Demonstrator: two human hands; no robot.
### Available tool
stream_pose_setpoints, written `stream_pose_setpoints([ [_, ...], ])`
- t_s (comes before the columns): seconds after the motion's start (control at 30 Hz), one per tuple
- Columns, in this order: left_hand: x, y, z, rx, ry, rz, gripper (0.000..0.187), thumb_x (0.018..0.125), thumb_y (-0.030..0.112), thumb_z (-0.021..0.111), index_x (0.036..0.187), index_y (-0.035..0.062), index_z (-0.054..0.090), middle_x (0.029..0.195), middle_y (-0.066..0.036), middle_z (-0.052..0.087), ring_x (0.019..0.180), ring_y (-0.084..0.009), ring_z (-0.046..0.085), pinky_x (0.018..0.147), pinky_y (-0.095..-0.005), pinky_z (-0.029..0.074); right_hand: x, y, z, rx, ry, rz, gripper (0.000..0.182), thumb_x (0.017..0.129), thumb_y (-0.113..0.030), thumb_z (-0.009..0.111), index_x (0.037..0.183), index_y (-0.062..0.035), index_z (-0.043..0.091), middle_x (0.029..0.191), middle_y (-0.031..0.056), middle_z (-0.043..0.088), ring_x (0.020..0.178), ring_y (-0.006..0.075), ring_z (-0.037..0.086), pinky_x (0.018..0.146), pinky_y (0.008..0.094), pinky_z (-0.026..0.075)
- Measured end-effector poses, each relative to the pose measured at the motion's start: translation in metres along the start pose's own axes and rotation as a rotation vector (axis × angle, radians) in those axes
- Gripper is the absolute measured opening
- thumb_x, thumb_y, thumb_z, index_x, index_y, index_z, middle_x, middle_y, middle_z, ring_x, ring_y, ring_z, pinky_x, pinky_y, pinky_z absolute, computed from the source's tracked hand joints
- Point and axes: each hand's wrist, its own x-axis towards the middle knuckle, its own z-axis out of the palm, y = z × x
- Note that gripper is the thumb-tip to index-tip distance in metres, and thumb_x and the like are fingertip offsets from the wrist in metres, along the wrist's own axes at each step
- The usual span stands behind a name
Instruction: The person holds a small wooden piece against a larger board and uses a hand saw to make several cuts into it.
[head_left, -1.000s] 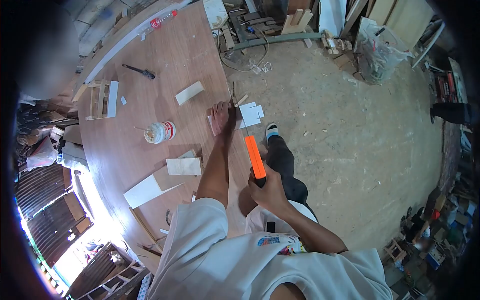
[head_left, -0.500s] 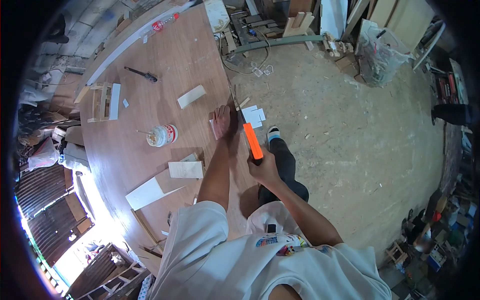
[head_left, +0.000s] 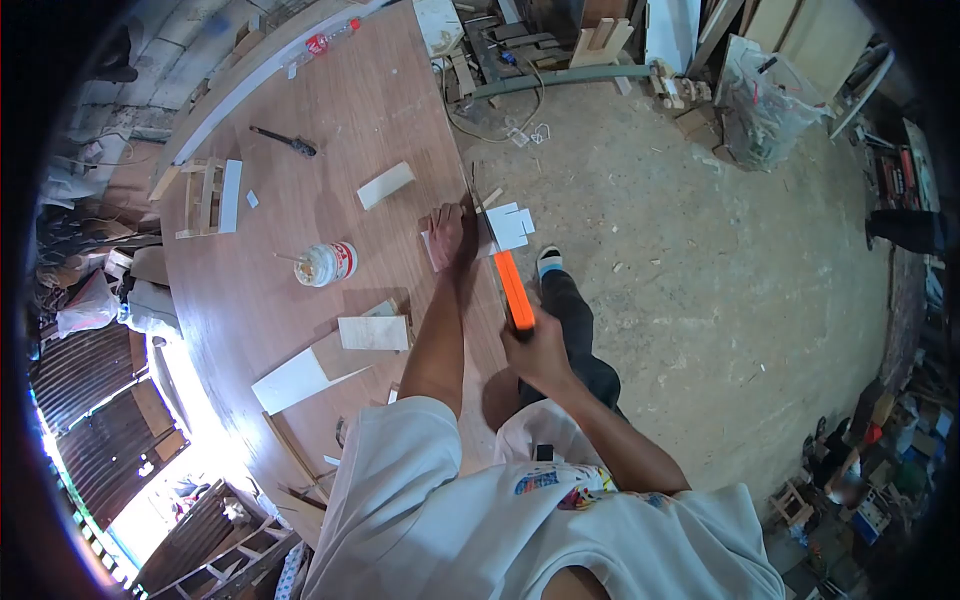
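Right grip point(head_left: 537, 350) clenched on orange saw handle point(head_left: 514, 290) at frame centre, long axis running up toward wood piece point(head_left: 432, 246) — pinned flat under left hand point(head_left: 446, 232) at counter point(head_left: 300, 200) edge.

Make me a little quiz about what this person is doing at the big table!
1. True or false: the right hand holds a saw with an orange handle.
2. What does the left hand press on? A) the glue jar B) a small wood piece at the table edge C) the plastic bag
3. Fill in: the jar lies on the ____.

Key: 1 true. 2 B, the wood piece. 3 table.
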Motion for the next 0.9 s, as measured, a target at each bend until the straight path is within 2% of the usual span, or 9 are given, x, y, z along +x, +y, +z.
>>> stream_pose_setpoints([
  [0.13,0.006,-0.005,0.004,0.031,-0.006,0.060,0.007,0.085,0.013,0.055,0.089,0.0082,0.057,0.091,-0.009,0.058,0.091,-0.0265,0.055,0.085,-0.0376,0.043,-0.024,-0.002,-0.003,0.031,0.028,-0.062,0.010,0.074,0.003,0.060,0.079,0.0004,0.052,0.064,0.0056,0.049,0.060,0.0115,0.050,0.057,0.0284,0.042],
  [0.3,0.011,-0.001,0.001,-0.015,0.050,0.033,0.006,0.086,0.014,0.055,0.087,0.0089,0.057,0.089,-0.008,0.058,0.090,-0.0264,0.056,0.085,-0.0381,0.042,0.026,0.008,0.010,-0.013,-0.018,-0.006,0.009,0.074,0.002,0.061,0.080,0.0002,0.054,0.065,0.0091,0.053,0.062,0.0125,0.053,0.059,0.0298,0.044],
  [0.37,0.000,0.003,0.000,-0.079,0.046,0.002,0.006,0.086,0.014,0.055,0.087,0.0092,0.057,0.089,-0.008,0.058,0.090,-0.0262,0.056,0.086,-0.0380,0.042,0.003,-0.003,0.005,-0.020,0.002,0.038,0.010,0.075,0.001,0.061,0.081,0.0006,0.054,0.066,0.0107,0.055,0.061,0.0137,0.054,0.060,0.0300,0.044],
  [0.47,0.007,0.009,-0.006,-0.107,0.069,0.003,0.009,0.087,0.017,0.053,0.088,0.0084,0.055,0.090,-0.008,0.056,0.092,-0.0259,0.054,0.083,-0.0403,0.039,-0.029,-0.018,-0.006,0.008,0.040,-0.086,0.010,0.075,0.002,0.061,0.082,0.0016,0.054,0.066,0.0106,0.054,0.061,0.0143,0.054,0.060,0.0295,0.044],
  [0.53,0.010,0.008,-0.002,0.046,0.049,0.005,0.012,0.088,0.018,0.052,0.088,0.0062,0.054,0.090,-0.011,0.056,0.093,-0.0284,0.054,0.084,-0.0414,0.038,-0.029,-0.013,-0.009,-0.008,0.020,-0.049,0.009,0.075,0.002,0.060,0.083,0.0023,0.054,0.066,0.0102,0.054,0.061,0.0144,0.054,0.060,0.0295,0.045],
  [0.67,0.012,0.005,-0.004,0.027,0.054,0.014,0.014,0.088,0.019,0.052,0.088,0.0057,0.053,0.091,-0.013,0.056,0.093,-0.0300,0.053,0.083,-0.0421,0.038,0.031,0.012,0.007,-0.039,-0.013,0.017,0.008,0.075,0.003,0.059,0.079,0.0028,0.052,0.066,0.0095,0.053,0.062,0.0113,0.052,0.060,0.0295,0.044],
  [0.73,0.010,0.008,-0.004,-0.011,-0.022,-0.073,0.020,0.092,0.022,0.049,0.089,0.0032,0.055,0.095,-0.015,0.056,0.095,-0.0316,0.052,0.089,-0.0434,0.040,0.008,-0.003,0.003,-0.036,0.015,-0.028,0.008,0.075,0.003,0.060,0.079,0.0028,0.052,0.066,0.0091,0.052,0.063,0.0105,0.051,0.060,0.0293,0.044],
  [0.83,0.008,0.010,0.000,-0.043,0.009,-0.074,0.021,0.092,0.022,0.048,0.089,0.0025,0.054,0.095,-0.015,0.056,0.094,-0.0325,0.052,0.089,-0.0435,0.040,-0.037,-0.012,-0.010,-0.036,0.032,-0.054,0.009,0.075,0.003,0.060,0.079,0.0027,0.052,0.065,0.0092,0.052,0.063,0.0110,0.052,0.059,0.0296,0.044],
  [0.9,0.009,0.010,-0.003,-0.066,-0.003,-0.060,0.021,0.092,0.022,0.048,0.088,0.0027,0.054,0.096,-0.015,0.056,0.095,-0.0322,0.052,0.090,-0.0429,0.040,-0.033,-0.008,-0.011,-0.037,0.025,-0.045,0.009,0.075,0.003,0.061,0.079,0.0027,0.053,0.066,0.0096,0.053,0.063,0.0123,0.052,0.059,0.0300,0.044],
])
